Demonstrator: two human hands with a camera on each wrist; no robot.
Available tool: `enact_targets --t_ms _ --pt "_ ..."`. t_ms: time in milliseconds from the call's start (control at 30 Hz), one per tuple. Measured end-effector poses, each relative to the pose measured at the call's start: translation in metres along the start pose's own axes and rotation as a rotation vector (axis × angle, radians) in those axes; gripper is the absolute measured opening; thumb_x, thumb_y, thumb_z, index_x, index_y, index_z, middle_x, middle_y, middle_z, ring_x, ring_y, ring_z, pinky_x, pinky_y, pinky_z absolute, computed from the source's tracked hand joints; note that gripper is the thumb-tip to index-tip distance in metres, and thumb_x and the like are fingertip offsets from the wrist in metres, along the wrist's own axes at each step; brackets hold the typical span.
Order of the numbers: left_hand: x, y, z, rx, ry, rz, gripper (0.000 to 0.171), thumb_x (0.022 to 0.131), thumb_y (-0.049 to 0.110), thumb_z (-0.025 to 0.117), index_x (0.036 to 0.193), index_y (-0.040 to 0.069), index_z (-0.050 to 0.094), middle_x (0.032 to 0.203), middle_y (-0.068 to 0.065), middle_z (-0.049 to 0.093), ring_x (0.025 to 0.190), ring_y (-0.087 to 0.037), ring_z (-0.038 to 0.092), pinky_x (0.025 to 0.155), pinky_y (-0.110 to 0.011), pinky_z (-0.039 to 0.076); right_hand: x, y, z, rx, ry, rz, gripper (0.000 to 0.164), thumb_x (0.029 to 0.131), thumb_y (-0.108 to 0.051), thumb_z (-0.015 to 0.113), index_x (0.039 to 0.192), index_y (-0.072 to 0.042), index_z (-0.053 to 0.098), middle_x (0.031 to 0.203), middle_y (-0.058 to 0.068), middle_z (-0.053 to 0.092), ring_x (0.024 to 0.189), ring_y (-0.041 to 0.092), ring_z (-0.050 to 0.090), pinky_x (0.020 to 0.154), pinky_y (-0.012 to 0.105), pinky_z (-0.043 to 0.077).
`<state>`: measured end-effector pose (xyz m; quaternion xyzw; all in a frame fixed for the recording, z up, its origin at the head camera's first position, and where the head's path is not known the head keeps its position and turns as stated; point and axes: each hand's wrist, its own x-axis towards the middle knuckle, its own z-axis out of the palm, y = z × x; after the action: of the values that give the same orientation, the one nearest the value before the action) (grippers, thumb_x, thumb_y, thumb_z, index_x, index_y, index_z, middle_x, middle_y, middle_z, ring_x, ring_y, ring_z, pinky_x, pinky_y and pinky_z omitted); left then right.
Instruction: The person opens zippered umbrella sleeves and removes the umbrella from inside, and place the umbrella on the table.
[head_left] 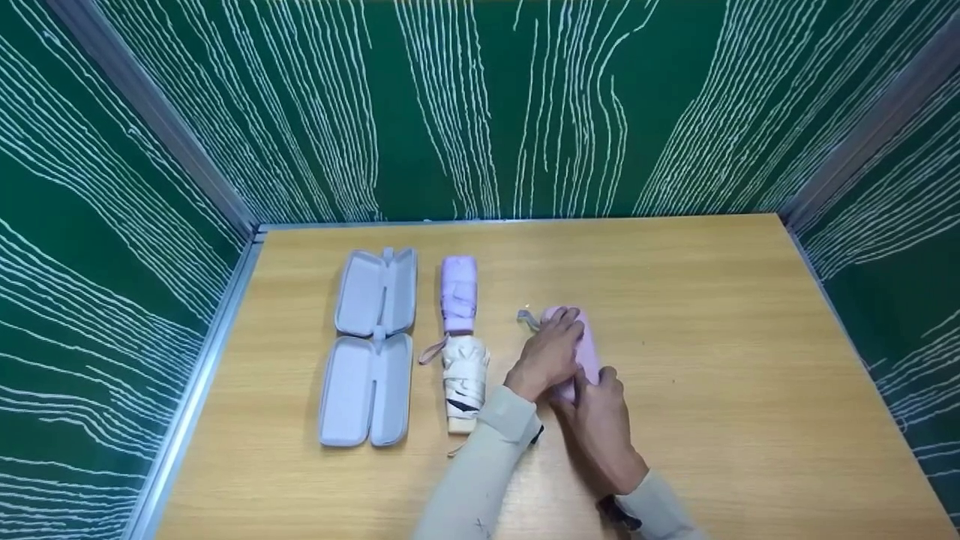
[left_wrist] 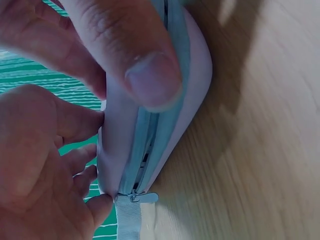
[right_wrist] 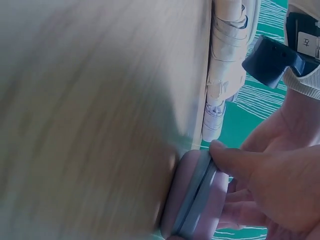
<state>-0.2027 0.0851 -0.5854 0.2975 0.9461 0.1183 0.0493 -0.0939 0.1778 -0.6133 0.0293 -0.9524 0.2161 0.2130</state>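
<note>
Both hands are on a pink zippered case (head_left: 588, 349) lying on the wooden table. My left hand (head_left: 550, 350) reaches over its far part and grips it, with fingertips along the side near a grey strap (left_wrist: 129, 217). At the near end, my right hand (head_left: 602, 420) holds the case, its thumb (right_wrist: 225, 156) close to the blue-grey zip band. A dark line runs between the zip tapes. The metal zip pull (left_wrist: 149, 197) sits at the strap end. Parts of the case are hidden under the hands.
Left of the hands lie two folded umbrellas, one purple (head_left: 459, 289) and one white (head_left: 465, 367). Farther left are two opened grey-lavender cases, an upper one (head_left: 361, 292) and a lower one (head_left: 346, 394). Green walls with white lines (head_left: 675, 112) border the table.
</note>
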Motion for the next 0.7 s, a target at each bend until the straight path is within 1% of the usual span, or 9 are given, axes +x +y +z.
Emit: enact_targets --t_ms 133,200,267,400,467,533,633,700 --pt "0.0 0.001 0.001 -0.034 0.002 -0.019 0.056 0.09 0.022 0.08 0.142 0.012 0.061 0.168 -0.005 0.042 0.157 -0.02 0.033 0.127 -0.027 0.025 -0.002 0.001 0.002 -0.014 0.034 -0.024 0.054 0.075 -0.023 0.095 0.112 0.008 0.072 0.087 0.03 0.053 0.068 0.043 0.059 0.054 0.056 0.055" --pt "0.0 0.001 0.001 -0.03 0.001 -0.026 0.057 0.091 0.022 0.079 0.143 0.012 0.061 0.169 -0.004 0.04 0.157 -0.02 0.033 0.127 -0.028 0.026 -0.001 0.002 0.002 -0.01 0.033 -0.027 0.052 0.076 -0.023 0.095 0.112 0.008 0.072 0.087 0.03 0.054 0.068 0.043 0.058 0.055 0.056 0.055" --pt "-0.002 0.002 0.001 -0.018 0.005 -0.035 0.055 0.091 0.022 0.079 0.143 0.013 0.061 0.17 -0.003 0.038 0.158 -0.02 0.032 0.127 -0.029 0.029 -0.001 0.002 0.001 0.003 0.021 -0.028 0.051 0.078 -0.021 0.094 0.113 0.008 0.073 0.088 0.031 0.054 0.07 0.043 0.058 0.057 0.056 0.055" --pt "-0.009 0.008 0.003 -0.009 0.033 -0.081 0.052 0.093 0.023 0.077 0.143 0.014 0.064 0.171 0.0 0.037 0.157 -0.018 0.033 0.114 -0.032 0.047 0.001 0.003 -0.004 0.059 -0.02 -0.018 0.046 0.081 -0.014 0.091 0.117 0.009 0.073 0.095 0.035 0.058 0.078 0.046 0.06 0.066 0.06 0.056" --pt "-0.014 0.012 0.004 0.001 0.064 -0.104 0.051 0.095 0.024 0.075 0.143 0.015 0.065 0.17 0.0 0.038 0.157 -0.019 0.035 0.105 -0.032 0.055 0.002 0.004 -0.006 0.087 -0.042 -0.009 0.044 0.081 -0.008 0.089 0.118 0.01 0.073 0.099 0.038 0.059 0.082 0.049 0.061 0.07 0.062 0.056" --pt "-0.02 0.017 0.006 0.011 0.104 -0.12 0.05 0.097 0.024 0.073 0.145 0.015 0.065 0.169 -0.002 0.04 0.155 -0.02 0.037 0.098 -0.031 0.059 0.002 0.005 -0.009 0.103 -0.069 0.002 0.046 0.08 -0.004 0.086 0.122 0.01 0.072 0.102 0.039 0.061 0.086 0.051 0.062 0.075 0.064 0.056" --pt "-0.029 0.024 0.011 0.019 0.185 -0.133 0.047 0.1 0.022 0.07 0.145 0.014 0.065 0.165 -0.007 0.045 0.152 -0.024 0.043 0.093 -0.031 0.061 0.002 0.007 -0.014 0.13 -0.114 0.033 0.049 0.079 0.002 0.08 0.126 0.01 0.07 0.106 0.04 0.062 0.091 0.051 0.064 0.079 0.064 0.057" --pt "-0.034 0.028 0.015 0.013 0.241 -0.143 0.044 0.1 0.02 0.069 0.143 0.013 0.066 0.162 -0.011 0.047 0.15 -0.027 0.046 0.095 -0.031 0.06 0.002 0.01 -0.017 0.163 -0.15 0.077 0.052 0.08 0.003 0.078 0.13 0.011 0.068 0.11 0.038 0.062 0.092 0.049 0.066 0.081 0.062 0.057"
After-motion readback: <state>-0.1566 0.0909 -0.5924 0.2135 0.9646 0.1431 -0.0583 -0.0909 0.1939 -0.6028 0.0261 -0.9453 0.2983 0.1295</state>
